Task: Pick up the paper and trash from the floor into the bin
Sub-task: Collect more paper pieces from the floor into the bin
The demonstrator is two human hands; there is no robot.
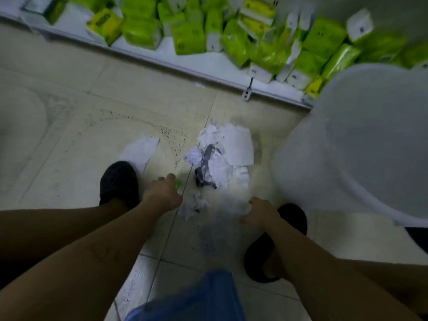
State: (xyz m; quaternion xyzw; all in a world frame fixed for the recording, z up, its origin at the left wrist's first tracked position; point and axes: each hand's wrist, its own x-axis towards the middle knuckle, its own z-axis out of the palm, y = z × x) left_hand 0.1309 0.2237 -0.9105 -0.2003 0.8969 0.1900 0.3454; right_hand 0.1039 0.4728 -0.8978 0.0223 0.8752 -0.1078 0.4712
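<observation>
A pile of crumpled white paper with a dark scrap (231, 154) lies on the tiled floor ahead of me. One flat white sheet (141, 151) rests to its left, by my left shoe. A small crumpled wad (194, 205) sits between my hands. My left hand (162, 193) reaches down with its fingertips closed on a small green scrap (178, 183). My right hand (259, 212) is curled around a blurred white paper (229, 203) low over the floor. The large white translucent bin (359, 147) stands at the right, right beside the pile.
A low white shelf (185, 59) packed with green and white tissue packs runs along the back. My black shoes (119, 181) (266, 258) flank the trash. Dark specks are scattered on the tiles (166, 133). Blue fabric (196, 300) hangs at the bottom edge.
</observation>
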